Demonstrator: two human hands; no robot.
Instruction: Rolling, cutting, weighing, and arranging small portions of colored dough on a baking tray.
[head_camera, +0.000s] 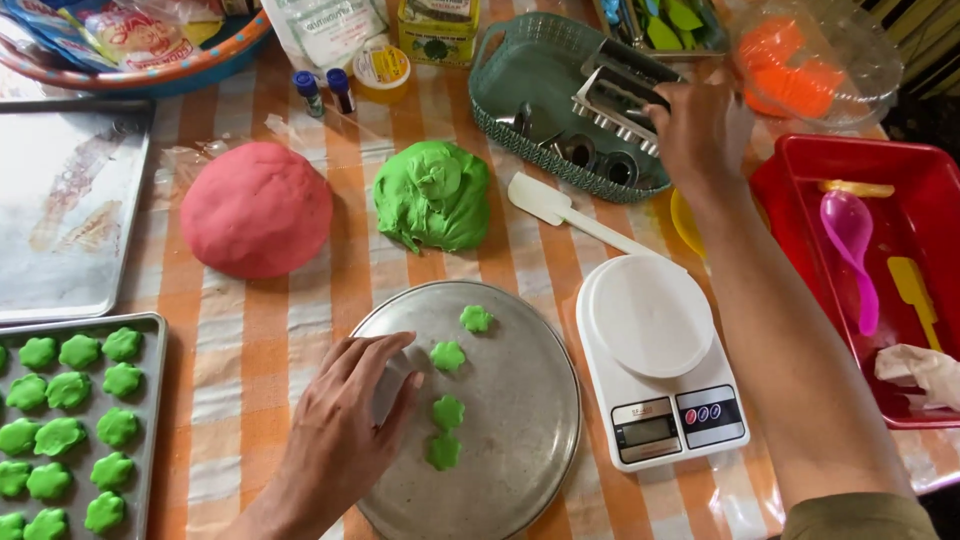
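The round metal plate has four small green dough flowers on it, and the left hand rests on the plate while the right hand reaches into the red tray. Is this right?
Not quite. In the head view the right hand reaches into the green basket, holding a metal tool, not into the red tray. The rest holds: four green dough flowers lie on the round metal plate, and the left hand rests on it.

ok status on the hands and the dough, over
Left hand flat on round metal tray, beside four green dough pieces. Right hand in teal basket, gripping metal cutter. White scale sits between, not blocking.
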